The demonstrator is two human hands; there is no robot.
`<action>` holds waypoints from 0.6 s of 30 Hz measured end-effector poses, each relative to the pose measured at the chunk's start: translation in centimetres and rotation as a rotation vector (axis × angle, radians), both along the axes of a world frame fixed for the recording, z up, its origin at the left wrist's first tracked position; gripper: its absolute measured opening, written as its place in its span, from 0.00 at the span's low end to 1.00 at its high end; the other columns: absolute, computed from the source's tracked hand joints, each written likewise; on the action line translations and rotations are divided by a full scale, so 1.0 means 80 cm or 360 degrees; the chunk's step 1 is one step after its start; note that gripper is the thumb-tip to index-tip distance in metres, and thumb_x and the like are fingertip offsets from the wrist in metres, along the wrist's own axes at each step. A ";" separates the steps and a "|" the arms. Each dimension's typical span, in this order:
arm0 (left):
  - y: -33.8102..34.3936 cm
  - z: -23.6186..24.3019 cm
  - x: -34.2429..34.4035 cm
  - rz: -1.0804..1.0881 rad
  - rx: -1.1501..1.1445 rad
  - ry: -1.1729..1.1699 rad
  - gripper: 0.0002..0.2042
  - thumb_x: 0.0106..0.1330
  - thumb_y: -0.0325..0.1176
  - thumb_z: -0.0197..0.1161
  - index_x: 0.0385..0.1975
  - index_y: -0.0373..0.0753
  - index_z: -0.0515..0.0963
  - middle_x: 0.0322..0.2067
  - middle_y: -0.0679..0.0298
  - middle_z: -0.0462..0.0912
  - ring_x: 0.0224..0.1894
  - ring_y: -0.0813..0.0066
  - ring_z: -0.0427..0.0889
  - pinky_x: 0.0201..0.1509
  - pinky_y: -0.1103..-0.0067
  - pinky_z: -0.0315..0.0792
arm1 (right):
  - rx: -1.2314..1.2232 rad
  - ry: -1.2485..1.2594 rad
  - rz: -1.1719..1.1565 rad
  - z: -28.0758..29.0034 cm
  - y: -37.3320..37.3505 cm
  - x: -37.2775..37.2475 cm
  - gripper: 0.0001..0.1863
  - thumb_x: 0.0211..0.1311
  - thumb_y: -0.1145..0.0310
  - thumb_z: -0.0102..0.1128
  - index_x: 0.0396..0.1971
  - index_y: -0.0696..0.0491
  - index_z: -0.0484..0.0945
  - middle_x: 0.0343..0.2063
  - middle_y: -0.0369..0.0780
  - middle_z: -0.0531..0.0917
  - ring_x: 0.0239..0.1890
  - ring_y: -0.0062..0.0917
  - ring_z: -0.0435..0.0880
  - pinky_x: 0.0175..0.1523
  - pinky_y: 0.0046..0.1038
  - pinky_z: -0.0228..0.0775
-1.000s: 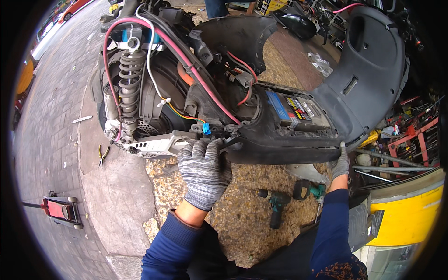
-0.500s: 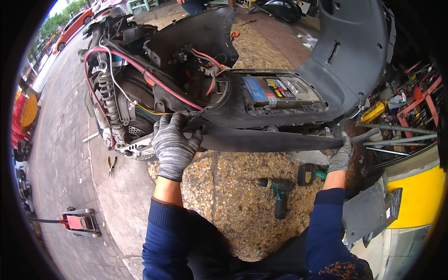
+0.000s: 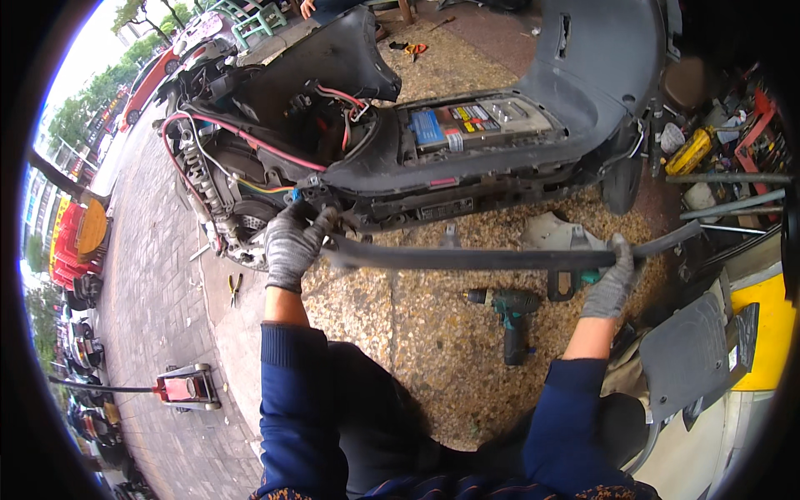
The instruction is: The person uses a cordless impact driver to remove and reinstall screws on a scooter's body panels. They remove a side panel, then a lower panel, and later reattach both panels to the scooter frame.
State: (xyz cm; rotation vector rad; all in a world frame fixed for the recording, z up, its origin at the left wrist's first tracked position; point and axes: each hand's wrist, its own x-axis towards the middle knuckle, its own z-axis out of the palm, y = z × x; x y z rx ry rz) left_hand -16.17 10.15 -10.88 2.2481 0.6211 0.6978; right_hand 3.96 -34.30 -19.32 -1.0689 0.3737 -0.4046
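Observation:
A long black plastic side trim panel [image 3: 467, 259] is held crosswise in front of a partly stripped scooter [image 3: 467, 179]. My right hand [image 3: 612, 279], in a grey knit glove, is wrapped round it near the right end. My left hand [image 3: 292, 247], gloved alike, is closed at the panel's left end, beside the scooter's lower body; its fingertips are partly hidden. A gap separates most of the panel from the scooter's side. In the floorboard sits a blue and black battery [image 3: 454, 125]. Red, white and yellow wires [image 3: 258, 142] run over the rear shock absorber [image 3: 196, 162].
A cordless drill [image 3: 510, 317] lies on the pebbled floor below the panel. Pliers [image 3: 234, 289] and a red floor jack [image 3: 185, 387] are at left. Grey plastic panels [image 3: 683, 358] lean at lower right. Tools and metal bars [image 3: 733, 179] crowd the right side.
The side panel has come away from the scooter toward me, uncovering the scooter's lower side. Both hands moved with it, and the view has shifted.

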 end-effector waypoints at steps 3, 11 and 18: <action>-0.016 0.008 -0.018 -0.0131 -0.0075 0.0223 0.11 0.67 0.31 0.64 0.43 0.30 0.79 0.36 0.62 0.85 0.37 0.79 0.81 0.45 0.79 0.75 | 0.0163 0.0018 0.0108 -0.002 -0.015 0.006 0.23 0.46 0.74 0.74 0.42 0.53 0.74 0.34 0.35 0.78 0.34 0.24 0.80 0.40 0.29 0.77; -0.094 0.024 -0.053 -0.0700 -0.0287 0.0666 0.12 0.59 0.32 0.69 0.37 0.31 0.82 0.32 0.59 0.85 0.34 0.75 0.80 0.40 0.76 0.73 | 0.0506 -0.0278 0.0100 -0.019 -0.061 0.036 0.21 0.50 0.79 0.66 0.45 0.50 0.74 0.31 0.36 0.78 0.32 0.25 0.78 0.42 0.31 0.74; -0.127 0.014 -0.034 -0.0931 -0.0145 0.0941 0.16 0.48 0.31 0.74 0.35 0.34 0.79 0.25 0.61 0.82 0.29 0.73 0.80 0.36 0.75 0.75 | 0.0293 -0.0197 0.0376 0.031 -0.097 0.116 0.19 0.51 0.79 0.64 0.44 0.54 0.73 0.33 0.39 0.80 0.37 0.29 0.81 0.43 0.31 0.76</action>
